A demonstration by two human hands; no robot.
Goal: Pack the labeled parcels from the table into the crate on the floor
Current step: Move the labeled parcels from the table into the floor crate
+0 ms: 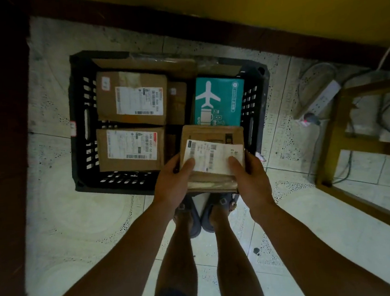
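One parcel (211, 135) in hand. State the grip. — Checker

My left hand (170, 185) grips the parcel's left edge and my right hand (251, 178) grips its right edge. Each thumb lies on the white label (211, 156) on top. The fingers curl underneath, mostly out of sight. — Operator

State the position. — Checker

I hold the parcel roughly level over the near right corner of the crate (79, 134), which stands on the tiled floor (61, 218). Whether its underside touches anything, I cannot tell. — Operator

List the crate's contents and anything in the way. — Checker

Four items:
1. The far-left parcel (133, 96) is brown and lies flat, label up.
2. The near-left parcel (130, 148) is brown and lies flat, label up, just this side of item 1 and just left of the parcel I hold.
3. A small brown parcel (179, 102) sits between item 1 and item 4.
4. The teal parcel (218, 101), printed with a white aeroplane, is at the far right, directly beyond my parcel, which hides its near edge.

A cardboard flap (144, 63) lies along the far wall. A narrow dark gap shows between item 2 and my parcel. — Operator

State the surroundings. — Checker

My sandals (209, 215) stand just short of the crate's near wall. A power strip (324, 96) with cables lies on the floor to the right, beside a wooden frame (331, 154). Both are well apart from the crate. — Operator
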